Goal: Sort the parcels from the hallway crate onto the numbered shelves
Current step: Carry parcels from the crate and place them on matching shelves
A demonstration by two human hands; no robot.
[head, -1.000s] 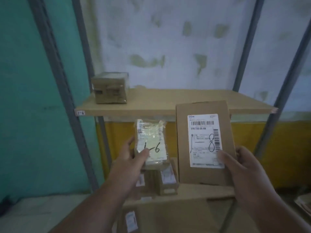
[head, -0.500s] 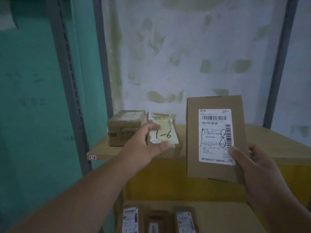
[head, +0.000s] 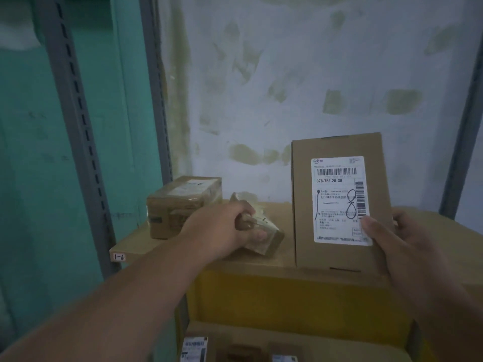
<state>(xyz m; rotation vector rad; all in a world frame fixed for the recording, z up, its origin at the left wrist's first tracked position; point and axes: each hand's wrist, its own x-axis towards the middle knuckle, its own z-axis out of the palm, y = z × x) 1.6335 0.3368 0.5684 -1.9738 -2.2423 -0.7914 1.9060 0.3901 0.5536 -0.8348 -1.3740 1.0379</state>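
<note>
My left hand [head: 222,228] grips a small plastic-wrapped parcel [head: 264,235] marked 1-6 and holds it tilted down onto the wooden shelf [head: 141,241], whose front edge carries a tag reading 1-6 [head: 119,256]. The parcel lies just right of a taped brown box [head: 180,205] standing on that shelf. My right hand [head: 392,241] holds a flat cardboard parcel [head: 337,202] upright by its lower right corner; its white label shows a handwritten 8.
Grey slotted rack posts [head: 78,142] rise at the left, another post [head: 465,152] at the right. A patchy white wall is behind the shelf. A lower shelf [head: 261,340] holds several labelled parcels. A teal wall is at the left.
My left hand has moved forward and lowered the 1-6 parcel from in front of the shelf onto the shelf surface beside the taped box. The right hand keeps the flat parcel upright.
</note>
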